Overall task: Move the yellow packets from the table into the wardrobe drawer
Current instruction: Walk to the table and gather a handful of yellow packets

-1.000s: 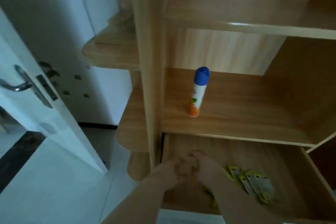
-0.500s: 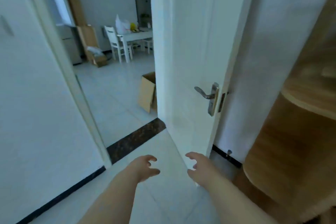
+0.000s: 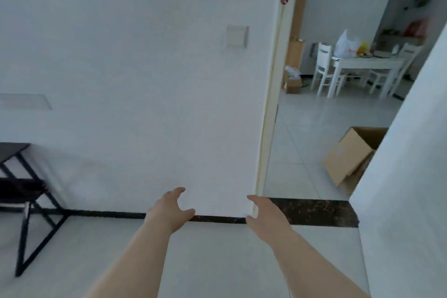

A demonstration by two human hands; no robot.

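Dark table on black crossed legs, by the wall, partly out of view, well left of the left hand.

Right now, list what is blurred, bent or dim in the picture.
Head view: black table at the left edge smeared by motion blur; door frame bowed by the wide lens; near wall dim and bluish, room beyond the doorway brighter; left hand and right hand fairly sharp.

Black-framed table at left: cut off by the picture's edge, its top mostly out of view. Cardboard box: right side hidden behind the white door. Items on the far white dining table: too small and blurred to identify.
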